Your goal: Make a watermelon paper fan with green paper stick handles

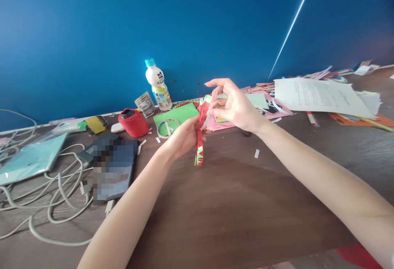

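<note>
My left hand point(185, 137) is closed around a red, green and white folded paper strip point(200, 154), which hangs down past the fingers over the table. At the strip's upper part, my right hand point(235, 106) pinches a thin whitish strip point(207, 118) between thumb and fingers, with the index finger stretched out to the left. What the whitish strip is made of, I cannot tell. Just beyond my left hand lie a green paper sheet point(184, 113) and a roll of tape point(160, 128) on top of it.
A drink bottle point(161, 92), a small pouch point(145, 104) and a red round holder point(135, 124) stand near the blue wall. At left lie a phone point(120, 174) and tangled white cables point(61, 203). Printed paper point(320, 96) and paper strips lie at right. White scraps point(256, 153) dot the table.
</note>
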A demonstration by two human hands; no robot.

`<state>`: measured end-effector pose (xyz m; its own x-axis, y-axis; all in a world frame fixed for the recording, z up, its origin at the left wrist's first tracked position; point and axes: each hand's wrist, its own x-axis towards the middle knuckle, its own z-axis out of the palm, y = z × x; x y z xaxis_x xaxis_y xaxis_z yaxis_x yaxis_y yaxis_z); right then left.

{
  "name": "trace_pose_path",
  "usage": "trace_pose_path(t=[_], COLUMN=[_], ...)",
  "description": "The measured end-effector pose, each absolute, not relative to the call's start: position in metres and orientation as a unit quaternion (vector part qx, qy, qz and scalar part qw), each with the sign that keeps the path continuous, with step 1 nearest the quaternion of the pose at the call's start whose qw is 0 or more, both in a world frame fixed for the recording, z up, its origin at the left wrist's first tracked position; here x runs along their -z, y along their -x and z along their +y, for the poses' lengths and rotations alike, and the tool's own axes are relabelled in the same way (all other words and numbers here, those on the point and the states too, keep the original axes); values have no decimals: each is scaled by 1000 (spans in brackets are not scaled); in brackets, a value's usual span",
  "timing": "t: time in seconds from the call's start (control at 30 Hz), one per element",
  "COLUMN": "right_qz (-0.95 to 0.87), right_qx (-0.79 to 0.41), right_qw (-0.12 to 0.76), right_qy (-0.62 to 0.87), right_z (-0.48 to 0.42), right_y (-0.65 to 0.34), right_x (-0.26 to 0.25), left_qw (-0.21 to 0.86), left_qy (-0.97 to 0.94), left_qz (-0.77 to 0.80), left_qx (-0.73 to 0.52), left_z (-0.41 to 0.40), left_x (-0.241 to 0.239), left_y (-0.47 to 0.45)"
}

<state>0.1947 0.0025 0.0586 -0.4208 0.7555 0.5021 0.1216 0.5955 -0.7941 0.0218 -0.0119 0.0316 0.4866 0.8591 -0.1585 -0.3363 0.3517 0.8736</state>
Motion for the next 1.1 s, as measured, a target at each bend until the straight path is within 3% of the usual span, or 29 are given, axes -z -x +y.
trace_pose_path(t=[1.1], right_qz=[-755], right_qx=[-381], right_qw=[475], right_qy=[242], right_z=[6], right_y=[-193], right_x=[-56], left_qw=[755], left_qy=[-418], left_qz=[316], left_qx=[-393], left_z=[-14], left_x=[-29], left_y=[-23])
